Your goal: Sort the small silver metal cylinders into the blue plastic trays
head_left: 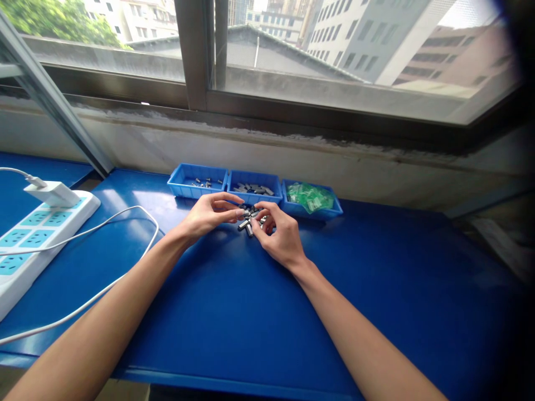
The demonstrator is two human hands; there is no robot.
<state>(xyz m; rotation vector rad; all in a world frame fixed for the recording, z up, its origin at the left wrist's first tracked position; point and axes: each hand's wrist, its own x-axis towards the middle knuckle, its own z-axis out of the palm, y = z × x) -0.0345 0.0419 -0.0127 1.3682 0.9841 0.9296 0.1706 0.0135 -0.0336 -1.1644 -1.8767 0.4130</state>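
A small heap of dark and silvery cylinder-like metal pieces (249, 229) lies on the blue table, just in front of the middle bin. My left hand (211, 214) reaches to the heap's left side, thumb and fingers apart, with the thumb tip touching or very near a piece. On the other side, my right hand (279, 231) curls its fingers around the heap's right edge. Its thumb rests by the pieces, and what its fingers hold, if anything, is partly hidden. Both hands partly cover the heap.
Three blue bins stand in a row behind the hands: a left bin (178, 188) with several small screws, a middle bin (276, 196) of similar metal pieces, and a right bin (334, 210) holding green plastic bags (310, 196). A white power strip (50, 245) and cable (96, 298) lie left.
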